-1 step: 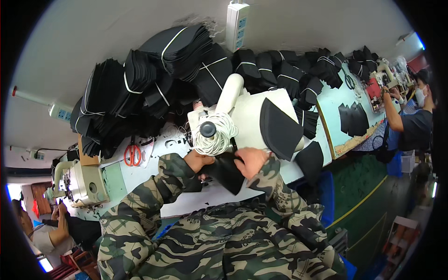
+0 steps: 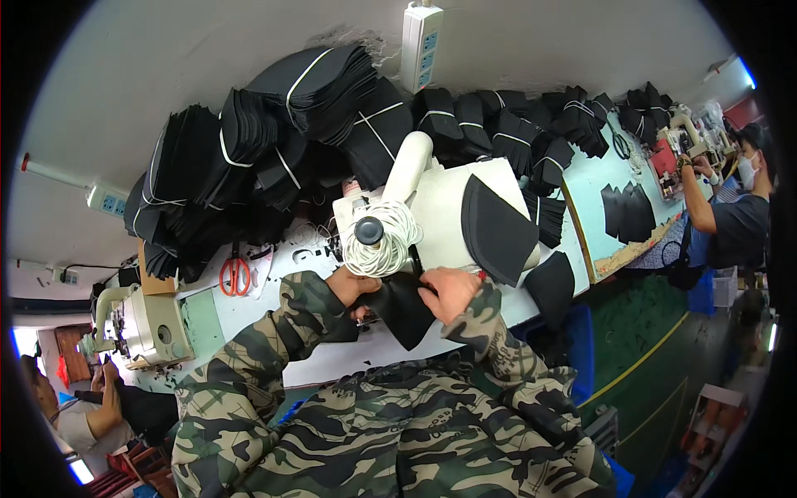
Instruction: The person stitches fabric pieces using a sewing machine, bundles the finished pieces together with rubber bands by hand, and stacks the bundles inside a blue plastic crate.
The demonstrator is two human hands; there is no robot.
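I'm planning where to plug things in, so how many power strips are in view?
3: the top strip at upper centre, the left strip left of the black bundles, and the far-left strip lower down, small in view. Bundles may hide more.

Both my arms (image 2: 264, 340) reach forward, angled in toward each other.
My left hand (image 2: 349, 288) is curled, thumb pointing right above bent fingers; near it, my right hand (image 2: 453, 293) shows its back, thumb and fingers leftward.
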